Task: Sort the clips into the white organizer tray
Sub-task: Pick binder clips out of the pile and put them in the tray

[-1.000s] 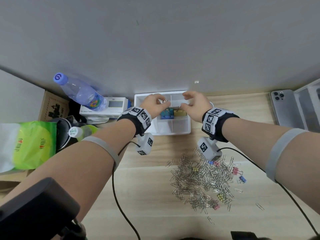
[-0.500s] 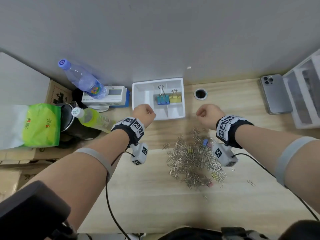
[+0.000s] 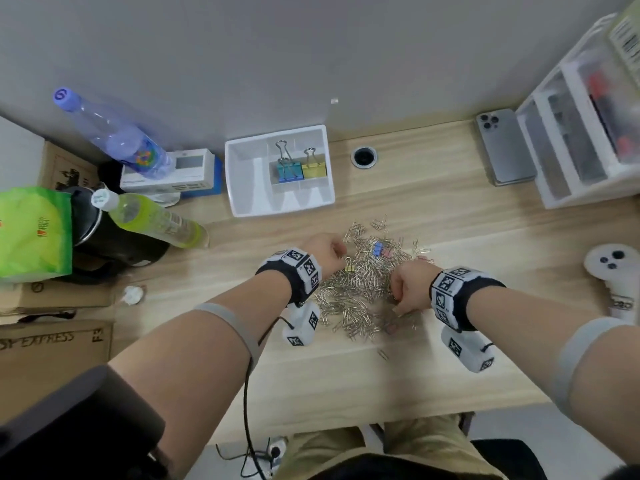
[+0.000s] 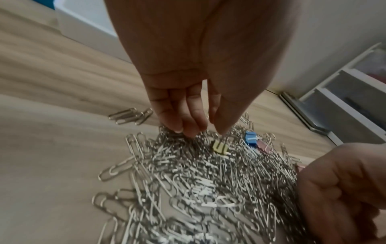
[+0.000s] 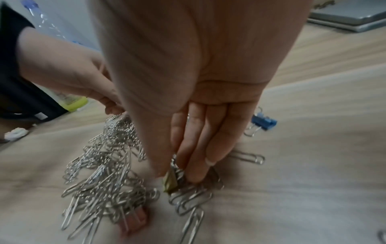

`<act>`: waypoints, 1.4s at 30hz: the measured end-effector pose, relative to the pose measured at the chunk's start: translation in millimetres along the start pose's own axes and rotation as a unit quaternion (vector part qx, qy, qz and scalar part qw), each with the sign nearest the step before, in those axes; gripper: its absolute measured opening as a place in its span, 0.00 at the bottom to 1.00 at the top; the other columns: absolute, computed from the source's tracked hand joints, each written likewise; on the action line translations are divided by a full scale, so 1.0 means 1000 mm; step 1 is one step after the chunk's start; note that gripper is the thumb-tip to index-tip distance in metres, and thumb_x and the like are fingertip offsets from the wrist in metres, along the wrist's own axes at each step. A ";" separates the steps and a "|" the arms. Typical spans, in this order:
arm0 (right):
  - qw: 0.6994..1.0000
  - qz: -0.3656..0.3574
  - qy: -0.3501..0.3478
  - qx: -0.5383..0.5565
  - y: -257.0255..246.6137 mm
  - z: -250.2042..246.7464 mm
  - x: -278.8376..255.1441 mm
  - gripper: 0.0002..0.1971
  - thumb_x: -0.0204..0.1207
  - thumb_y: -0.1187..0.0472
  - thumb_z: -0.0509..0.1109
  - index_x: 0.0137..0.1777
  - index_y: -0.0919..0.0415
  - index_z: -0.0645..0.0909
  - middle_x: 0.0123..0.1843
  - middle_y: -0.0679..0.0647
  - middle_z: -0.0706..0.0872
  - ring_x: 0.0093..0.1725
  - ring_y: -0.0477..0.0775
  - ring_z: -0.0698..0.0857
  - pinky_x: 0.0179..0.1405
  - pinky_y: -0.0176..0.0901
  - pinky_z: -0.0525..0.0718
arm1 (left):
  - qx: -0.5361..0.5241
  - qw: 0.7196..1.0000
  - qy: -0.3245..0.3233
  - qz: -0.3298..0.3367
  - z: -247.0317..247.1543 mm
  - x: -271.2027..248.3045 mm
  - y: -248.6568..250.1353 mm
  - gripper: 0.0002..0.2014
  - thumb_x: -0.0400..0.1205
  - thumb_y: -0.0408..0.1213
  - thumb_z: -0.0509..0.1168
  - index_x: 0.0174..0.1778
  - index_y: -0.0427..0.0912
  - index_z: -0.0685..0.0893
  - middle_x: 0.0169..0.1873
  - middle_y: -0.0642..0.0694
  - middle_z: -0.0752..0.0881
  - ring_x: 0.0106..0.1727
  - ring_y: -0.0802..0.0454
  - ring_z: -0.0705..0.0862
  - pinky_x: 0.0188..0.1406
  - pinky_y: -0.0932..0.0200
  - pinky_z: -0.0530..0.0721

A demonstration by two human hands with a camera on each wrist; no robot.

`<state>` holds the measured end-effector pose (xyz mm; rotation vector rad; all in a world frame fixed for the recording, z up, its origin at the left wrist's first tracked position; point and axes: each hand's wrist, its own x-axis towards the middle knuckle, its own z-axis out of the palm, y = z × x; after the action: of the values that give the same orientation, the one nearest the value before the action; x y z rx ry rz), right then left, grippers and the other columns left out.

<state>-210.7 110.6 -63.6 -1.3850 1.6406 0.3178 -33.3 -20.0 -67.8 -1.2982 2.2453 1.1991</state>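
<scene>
Below, both hands reach into a heap of silver paper clips (image 3: 360,292) on the wooden surface (image 3: 433,209). At the heap's left edge, the left hand (image 3: 325,252) has its fingertips (image 4: 189,127) drawn together and down among the clips, just beside a small yellow binder clip (image 3: 349,268); whether it pinches anything cannot be told. On the heap's right side, the right hand (image 3: 410,287) pinches a small olive-yellow binder clip (image 5: 170,182) between thumb and fingers. Near the heap's far edge lies a blue binder clip (image 3: 377,249), with a pink one (image 4: 264,147) beside it. Beyond the heap stands the white organizer tray (image 3: 242,181), holding a blue-green binder clip (image 3: 289,171) and a larger yellow binder clip (image 3: 313,168) in one middle compartment. Two bottles (image 3: 117,140) stand to the left, while a phone (image 3: 504,147) lies to the right.
</scene>
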 end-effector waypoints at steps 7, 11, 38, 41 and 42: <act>0.996 -0.003 0.007 0.091 0.002 0.006 -0.004 0.12 0.68 0.68 0.75 0.33 0.47 0.83 0.29 0.41 0.86 0.35 0.44 0.86 0.39 0.39 0.87 | -0.030 1.000 0.004 0.007 0.017 0.004 -0.002 0.04 0.78 0.38 0.71 0.43 0.51 0.83 0.64 0.53 0.85 0.52 0.56 0.87 0.55 0.58 0.86; 0.975 0.026 -0.057 0.214 0.009 -0.002 -0.009 0.09 0.73 0.71 0.68 0.41 0.56 0.86 0.26 0.52 0.88 0.27 0.47 0.87 0.28 0.40 0.85 | -0.042 0.999 0.008 -0.016 0.021 0.010 0.001 0.02 0.80 0.40 0.69 0.42 0.48 0.86 0.66 0.54 0.84 0.54 0.57 0.86 0.56 0.57 0.87; 0.866 -0.035 0.123 0.484 -0.102 -0.095 0.056 0.14 0.67 0.73 0.77 0.53 0.69 0.84 0.39 0.65 0.90 0.33 0.53 0.87 0.33 0.40 0.87 | -0.455 0.877 -0.032 -0.152 -0.091 -0.001 -0.018 0.07 0.81 0.27 0.67 0.51 0.27 0.84 0.43 0.34 0.80 0.29 0.52 0.77 0.29 0.61 0.74; 0.878 -0.018 0.141 0.458 -0.097 -0.103 0.069 0.10 0.71 0.70 0.75 0.52 0.67 0.84 0.39 0.64 0.90 0.36 0.54 0.87 0.38 0.44 0.87 | -0.407 0.890 0.069 -0.194 -0.109 0.017 -0.029 0.03 0.79 0.25 0.66 0.45 0.28 0.84 0.35 0.33 0.80 0.26 0.49 0.76 0.27 0.59 0.75; 0.882 -0.012 0.137 0.451 -0.092 -0.104 0.072 0.09 0.71 0.70 0.75 0.51 0.66 0.84 0.39 0.64 0.90 0.36 0.54 0.87 0.40 0.46 0.87 | -0.387 0.894 0.095 -0.203 -0.114 0.022 -0.029 0.04 0.79 0.25 0.66 0.47 0.28 0.84 0.32 0.35 0.81 0.26 0.49 0.77 0.26 0.59 0.77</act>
<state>-174.3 -38.6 -31.4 -0.7335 1.6514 -0.6318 -4.2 -128.3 -25.8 -2.1043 1.4708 1.9362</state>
